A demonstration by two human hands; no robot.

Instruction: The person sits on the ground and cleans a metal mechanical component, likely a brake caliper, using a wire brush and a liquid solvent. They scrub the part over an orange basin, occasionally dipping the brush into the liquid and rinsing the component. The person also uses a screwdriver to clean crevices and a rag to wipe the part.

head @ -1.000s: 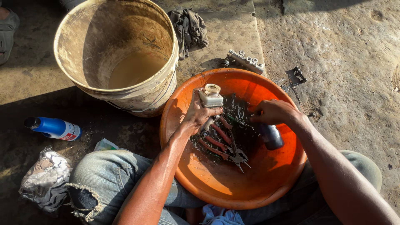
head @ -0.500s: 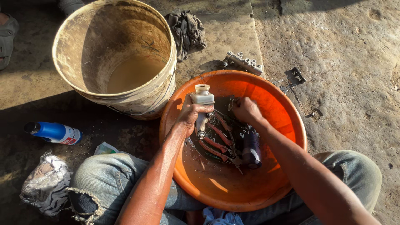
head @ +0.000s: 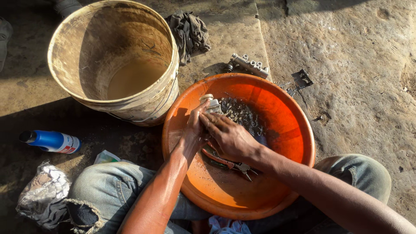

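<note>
1. Cream plastic bucket point(head: 115, 65), largest thing in view, standing upright on the concrete just left of the basin; murky water low inside; unmoved over the last second.
2. Orange basin point(head: 277, 112) between the knees, holding dark wet metal parts and red-handled pliers point(head: 225, 162) on its floor — pliers now partly hidden under the forearm.
3. Right hand point(head: 229, 138) shifted from the basin's right side a second ago to its upper left; now laid over the left, fingers curled around the lower body of the small grey part; the dark cylinder it held earlier no longer visible.
4. Left hand point(head: 195, 130) closed on the same piece from the other side, thumb up along it.
5. Small grey metal part point(head: 211, 104), capped with a pale round top, upright at the basin's upper-left inner wall, just above the water — both hands now gripping one piece, so work looks narrowed to scrubbing or twisting it.
6. Around: blue bottle point(head: 50, 141), crumpled rag point(head: 190, 32), metal block point(head: 249, 65), all untouched.
</note>
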